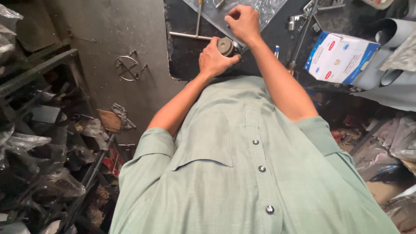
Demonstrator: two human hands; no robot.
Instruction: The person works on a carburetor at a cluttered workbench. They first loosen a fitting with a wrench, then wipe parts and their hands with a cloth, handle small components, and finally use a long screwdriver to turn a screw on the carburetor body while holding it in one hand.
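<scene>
Nearest the lens, a pale green buttoned shirt (242, 173) filling the lower frame, both bare forearms reaching away toward twelve o'clock. Further out, left hand (213, 58) wrapped tight around a short round metal part (225, 46), flat end face turned up toward the camera, probably gripped so to keep it steady over the near edge of the dark desk (186, 52). Just past it, at one o'clock from the part, right hand (243, 22) curled shut with fingertips pinched together over a sheet of clear plastic (264, 8); whether something small sits in that pinch, impossible to tell from here. At nine o'clock from the left hand, a thin metal rod (190, 35) lying flat on the desk, and beyond the desk edge a wire ring (128, 68) on the grey floor. At three o'clock from the hands, a blue pen (276, 51), then a long-handled tool (301, 37) angled across the desk, then a blue and white carton (340, 56) resting on its side. At eight o'clock, cluttered dark shelves (39, 130) stuffed with bagged parts.
</scene>
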